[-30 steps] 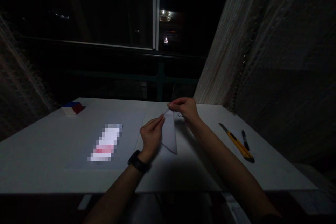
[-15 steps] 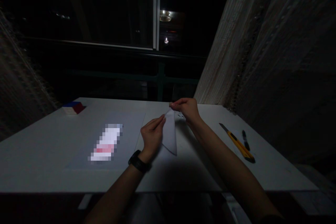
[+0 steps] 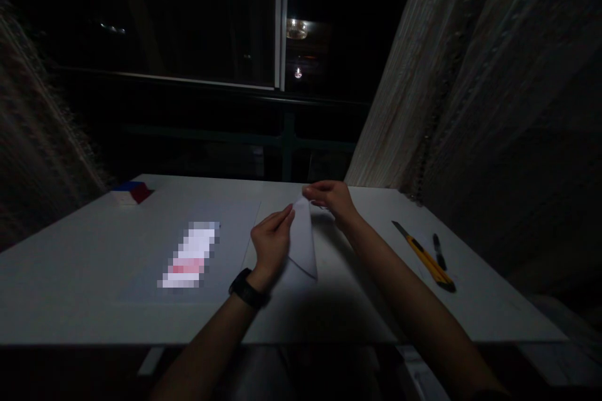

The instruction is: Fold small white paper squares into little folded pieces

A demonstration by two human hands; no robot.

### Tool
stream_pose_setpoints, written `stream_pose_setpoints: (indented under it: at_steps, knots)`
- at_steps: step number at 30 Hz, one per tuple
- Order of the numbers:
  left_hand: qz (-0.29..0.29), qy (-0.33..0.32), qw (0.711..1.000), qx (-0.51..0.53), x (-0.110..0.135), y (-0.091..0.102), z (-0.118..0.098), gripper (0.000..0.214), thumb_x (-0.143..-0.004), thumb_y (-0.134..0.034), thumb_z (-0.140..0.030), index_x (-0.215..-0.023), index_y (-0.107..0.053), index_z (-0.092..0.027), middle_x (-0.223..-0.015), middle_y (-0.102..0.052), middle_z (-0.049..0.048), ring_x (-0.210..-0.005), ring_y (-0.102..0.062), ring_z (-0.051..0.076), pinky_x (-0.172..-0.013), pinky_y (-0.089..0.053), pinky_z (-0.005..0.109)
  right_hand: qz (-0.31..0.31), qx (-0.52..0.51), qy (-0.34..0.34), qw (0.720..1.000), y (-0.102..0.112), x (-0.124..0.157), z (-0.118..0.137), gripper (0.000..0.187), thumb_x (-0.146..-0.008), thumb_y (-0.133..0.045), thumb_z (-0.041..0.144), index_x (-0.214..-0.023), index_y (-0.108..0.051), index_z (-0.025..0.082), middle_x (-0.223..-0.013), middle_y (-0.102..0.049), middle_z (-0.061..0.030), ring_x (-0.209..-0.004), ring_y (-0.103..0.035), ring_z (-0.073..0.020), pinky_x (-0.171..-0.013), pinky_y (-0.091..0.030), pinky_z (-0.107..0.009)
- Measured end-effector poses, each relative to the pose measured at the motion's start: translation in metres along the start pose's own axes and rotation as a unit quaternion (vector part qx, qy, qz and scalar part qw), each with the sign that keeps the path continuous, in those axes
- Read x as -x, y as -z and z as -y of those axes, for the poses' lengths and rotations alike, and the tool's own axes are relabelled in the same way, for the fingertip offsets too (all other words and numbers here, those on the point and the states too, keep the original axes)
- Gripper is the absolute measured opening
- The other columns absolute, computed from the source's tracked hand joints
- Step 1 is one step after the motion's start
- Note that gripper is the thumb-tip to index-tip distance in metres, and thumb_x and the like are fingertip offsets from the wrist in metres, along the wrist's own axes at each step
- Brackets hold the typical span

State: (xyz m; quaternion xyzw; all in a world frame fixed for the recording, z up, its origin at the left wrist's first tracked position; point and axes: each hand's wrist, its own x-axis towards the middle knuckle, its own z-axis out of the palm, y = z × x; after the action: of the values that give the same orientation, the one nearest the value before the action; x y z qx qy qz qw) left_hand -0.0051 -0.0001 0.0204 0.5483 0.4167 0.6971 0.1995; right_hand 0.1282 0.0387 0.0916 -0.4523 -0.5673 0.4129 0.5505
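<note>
A folded piece of white paper (image 3: 302,241) is held up over the table between my two hands, with a slanted lower edge. My left hand (image 3: 273,237), with a black watch on its wrist, pinches the paper's left edge between thumb and fingers. At the paper's narrow top end, my right hand (image 3: 332,200) has thumb and forefinger closed on the tip. What lies just behind the right fingers is partly hidden.
On the white table (image 3: 357,319), a yellow utility knife (image 3: 429,262) lies right with its blade out, beside a black pen (image 3: 439,252). Left are a paper sheet (image 3: 141,285), a bright blurred-out rectangle (image 3: 190,257) and a puzzle cube (image 3: 132,193). A curtain (image 3: 390,106) hangs behind.
My right hand has moved down slightly at the tip of the paper. The paper has shifted a little to the left, and my left hand keeps its pinch almost in place.
</note>
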Motion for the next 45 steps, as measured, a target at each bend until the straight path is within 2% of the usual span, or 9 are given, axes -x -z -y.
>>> stream_pose_setpoints:
  at_steps: [5,12,17,21,26,31,35,37,45]
  knots:
    - [0.010,0.003,1.000,-0.003,0.000,0.000,-0.001,0.021,-0.073,-0.063,-0.029,-0.091,-0.070,-0.021,-0.089,-0.071,0.0044,-0.081,-0.065,0.018,-0.077,-0.051,0.030,-0.020,0.008,0.013,1.000,0.000,0.003,-0.007,0.031,-0.048,-0.076,0.039,-0.062,-0.067,0.013,-0.056,-0.062,-0.0022,-0.054,-0.054,-0.0127,-0.056,-0.043,-0.027]
    - [0.018,-0.012,1.000,-0.014,0.001,-0.001,-0.003,0.020,-0.074,-0.062,-0.028,-0.090,-0.070,-0.021,-0.088,-0.071,0.0046,-0.080,-0.065,0.018,-0.075,-0.051,0.030,-0.031,0.040,0.022,0.998,0.001,-0.002,0.003,0.028,-0.044,-0.076,0.037,-0.051,-0.062,0.014,-0.048,-0.058,-0.0001,-0.048,-0.050,-0.0108,-0.051,-0.039,-0.025]
    - [0.014,0.010,1.000,-0.021,0.001,-0.001,-0.002,0.021,-0.073,-0.063,-0.030,-0.090,-0.070,-0.020,-0.088,-0.071,0.0049,-0.081,-0.066,0.018,-0.077,-0.051,0.031,-0.010,0.070,0.045,0.997,0.003,0.000,-0.004,0.030,-0.053,-0.072,0.042,-0.059,-0.066,0.013,-0.054,-0.062,-0.0020,-0.052,-0.054,-0.0121,-0.053,-0.040,-0.025]
    - [0.001,0.029,0.999,-0.013,0.000,-0.002,-0.002,0.021,-0.072,-0.063,-0.030,-0.089,-0.071,-0.020,-0.089,-0.071,0.0048,-0.082,-0.066,0.019,-0.078,-0.051,0.031,0.016,0.107,0.018,0.994,0.003,0.005,-0.013,0.034,-0.058,-0.068,0.046,-0.058,-0.067,0.012,-0.055,-0.063,-0.0044,-0.052,-0.056,-0.0133,-0.054,-0.042,-0.025]
    - [0.010,0.062,0.998,0.001,0.000,-0.002,0.000,0.024,-0.071,-0.064,-0.032,-0.091,-0.070,-0.019,-0.090,-0.071,0.0057,-0.084,-0.065,0.020,-0.078,-0.051,0.032,-0.023,0.094,-0.005,0.995,0.001,0.008,-0.014,0.030,-0.053,-0.072,0.042,-0.056,-0.066,0.013,-0.054,-0.064,-0.0044,-0.052,-0.057,-0.0143,-0.054,-0.042,-0.026]
    - [0.009,0.095,0.995,0.012,-0.002,-0.002,0.001,0.027,-0.070,-0.065,-0.032,-0.093,-0.070,-0.017,-0.092,-0.070,0.0073,-0.085,-0.066,0.021,-0.080,-0.051,0.034,0.007,0.092,-0.007,0.996,0.001,0.008,-0.019,0.027,-0.055,-0.070,0.039,-0.057,-0.068,0.013,-0.054,-0.064,-0.0041,-0.052,-0.056,-0.0137,-0.054,-0.042,-0.025]
    - [0.017,0.107,0.994,0.020,-0.003,-0.003,-0.001,0.026,-0.069,-0.066,-0.031,-0.091,-0.070,-0.017,-0.091,-0.070,0.0072,-0.086,-0.066,0.021,-0.082,-0.050,0.035,-0.027,0.088,-0.013,0.996,0.002,0.009,-0.026,0.028,-0.054,-0.070,0.040,-0.057,-0.068,0.013,-0.053,-0.064,-0.0037,-0.051,-0.055,-0.0136,-0.053,-0.041,-0.025]
    - [0.015,0.110,0.994,0.018,-0.003,-0.003,-0.002,0.026,-0.069,-0.066,-0.031,-0.091,-0.070,-0.018,-0.091,-0.070,0.0072,-0.086,-0.066,0.022,-0.082,-0.050,0.035,-0.021,0.089,-0.009,0.996,0.001,0.011,-0.029,0.029,-0.056,-0.068,0.042,-0.058,-0.068,0.013,-0.053,-0.063,-0.0032,-0.050,-0.054,-0.0131,-0.052,-0.040,-0.024]
    - [0.024,0.112,0.993,0.020,-0.002,-0.003,-0.003,0.028,-0.069,-0.066,-0.031,-0.093,-0.069,-0.017,-0.092,-0.070,0.0078,-0.087,-0.065,0.022,-0.082,-0.050,0.035,-0.038,0.162,0.011,0.986,0.001,0.016,-0.032,0.033,-0.062,-0.063,0.045,-0.058,-0.067,0.013,-0.052,-0.061,-0.0026,-0.051,-0.052,-0.0126,-0.049,-0.037,-0.023]
